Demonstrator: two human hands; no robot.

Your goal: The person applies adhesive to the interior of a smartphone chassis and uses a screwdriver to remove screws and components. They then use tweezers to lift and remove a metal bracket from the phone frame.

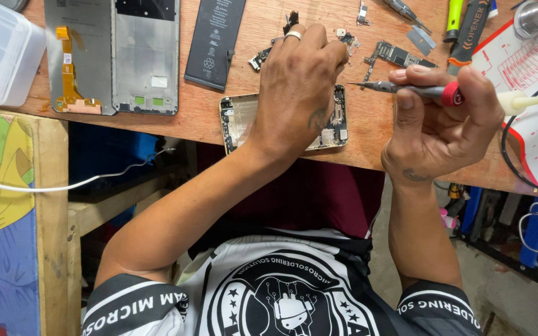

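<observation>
My left hand (pixel 295 84), a ring on one finger, lies across an opened phone body (pixel 239 119) near the front edge of the wooden table (pixel 368 134). Its fingertips reach small loose parts (pixel 348 38) just beyond the phone; what they touch is hidden. To the right, my right hand (pixel 443 121) grips a precision screwdriver (pixel 406 89) with a red ring. The tool lies level, and its thin tip points left towards the phone's upper right corner, hanging just above the table.
A black battery (pixel 215 40), a screen panel with an orange flex (pixel 79 56) and a grey midframe (pixel 146 56) lie at back left beside a clear plastic box (pixel 1 50). A circuit board (pixel 400 56), opening tools (pixel 468 28) and a red-edged white mat (pixel 530 93) are at right.
</observation>
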